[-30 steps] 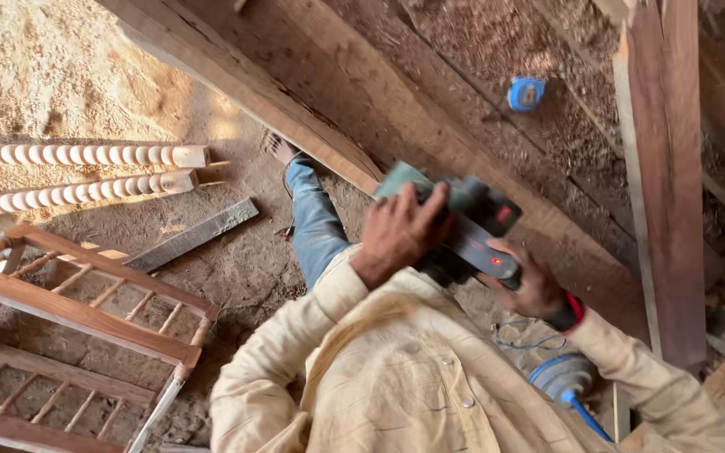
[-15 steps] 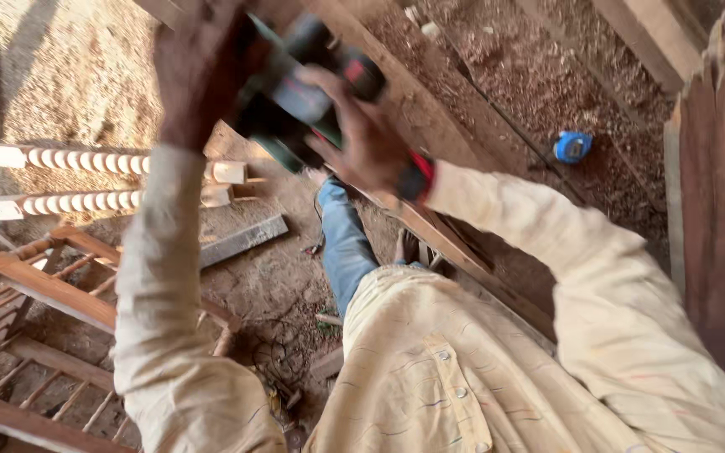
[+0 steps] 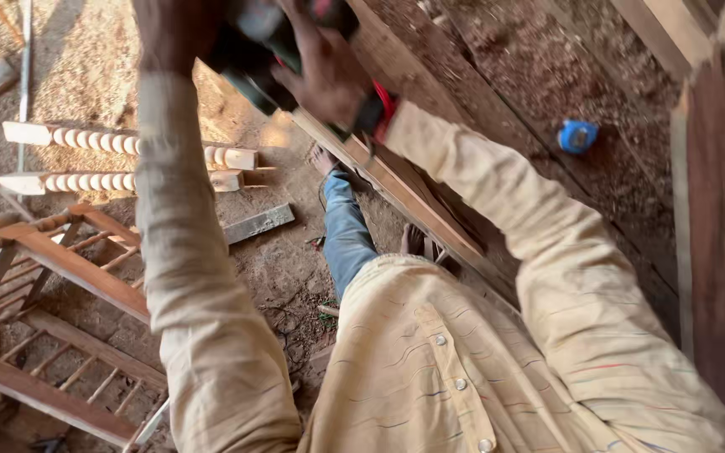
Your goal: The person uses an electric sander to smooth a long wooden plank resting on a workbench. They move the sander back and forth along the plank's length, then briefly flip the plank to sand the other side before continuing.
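Note:
Both my hands grip a dark handheld power tool [image 3: 249, 50] with red details at the top of the view. My left hand [image 3: 174, 29] holds its left side, partly cut off by the frame edge. My right hand [image 3: 325, 71] wraps its body from the right, a red band at the wrist. The tool rests on the edge of a long wooden plank [image 3: 413, 193] that runs diagonally down to the right. My cream shirt and blue trouser leg [image 3: 346, 235] fill the lower middle.
A sawdust-covered workbench [image 3: 547, 75] carries a blue tape measure [image 3: 578, 136]. Upright boards [image 3: 715, 235] stand at the right. On the dirt floor lie two turned wooden spindles [image 3: 86, 159], a railing frame [image 3: 52, 277] and a short grey offcut [image 3: 258, 224].
My arms have stretched further forward along the plank, carrying the tool up and away until it sits at the top edge of the view. The camera has tilted with them.

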